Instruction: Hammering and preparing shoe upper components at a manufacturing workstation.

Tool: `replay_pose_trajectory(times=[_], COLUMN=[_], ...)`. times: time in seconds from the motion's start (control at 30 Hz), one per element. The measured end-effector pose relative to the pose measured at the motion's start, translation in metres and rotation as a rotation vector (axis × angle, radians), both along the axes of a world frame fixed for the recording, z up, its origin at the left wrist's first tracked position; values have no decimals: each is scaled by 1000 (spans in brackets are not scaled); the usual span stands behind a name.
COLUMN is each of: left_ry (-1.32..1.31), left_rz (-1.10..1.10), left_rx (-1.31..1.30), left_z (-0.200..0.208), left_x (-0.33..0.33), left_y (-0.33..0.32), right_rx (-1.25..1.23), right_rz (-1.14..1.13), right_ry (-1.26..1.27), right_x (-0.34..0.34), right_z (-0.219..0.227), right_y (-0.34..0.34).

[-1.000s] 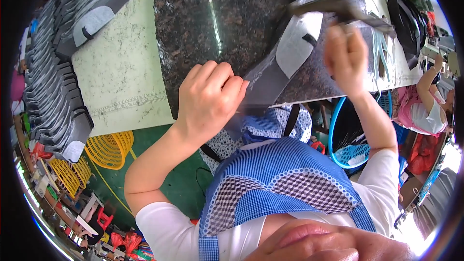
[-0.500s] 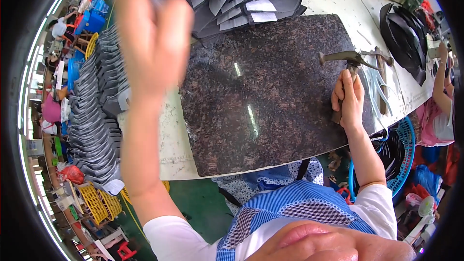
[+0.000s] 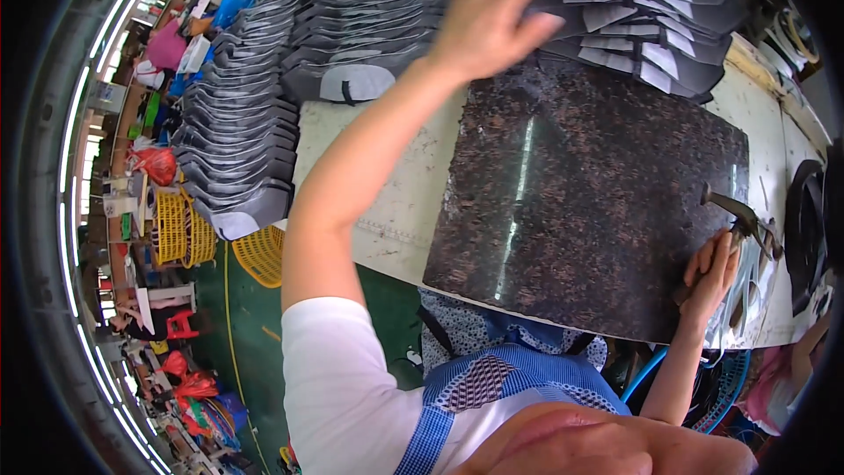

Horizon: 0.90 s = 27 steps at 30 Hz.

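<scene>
Centrally, dark polished stone slab (image 3: 598,211)

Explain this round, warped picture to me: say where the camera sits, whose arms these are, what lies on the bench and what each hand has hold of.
The camera is worn on a person's head and looks down through a fisheye lens, so straight edges bend. Both bare arms belong to the wearer. The left hand reaches far out to the stack of grey cut pieces; it is blurred, so whether its grip has closed on one is unclear. The right hand holds a hammer by its handle at the near right edge of the dark speckled stone slab. The slab lies on a pale worktable. More grey pieces are piled at the left.
</scene>
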<state>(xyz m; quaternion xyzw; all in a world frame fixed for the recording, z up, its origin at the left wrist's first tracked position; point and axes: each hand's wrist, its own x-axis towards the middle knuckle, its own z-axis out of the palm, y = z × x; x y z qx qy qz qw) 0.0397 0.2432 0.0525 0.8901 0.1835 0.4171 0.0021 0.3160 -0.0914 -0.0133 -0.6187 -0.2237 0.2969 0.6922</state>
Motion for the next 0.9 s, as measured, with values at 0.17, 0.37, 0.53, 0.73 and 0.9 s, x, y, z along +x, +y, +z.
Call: replay_pose_trajectory(times=[0.17,0.37,0.53,0.73,0.9], left_ry=[371,464,565,433,426], left_rz=[838,737,731,812,765], left_rx=[-121,-105,-140,-395,-657], left_z=[-58,-50,-20,20,22], left_x=[-190,-211,-199,-188,-199], left_y=[76,104,84,28,-11], right_rx=[-46,-97,-112,-182,-175], right_rz=[19,35,33,24,32], right_ry=[-37,-94,-118,-145,-165], right_x=[-1,3,3,-4,-5], right_z=[2,-3,0,6,0], right_y=[6,5,5,5,9])
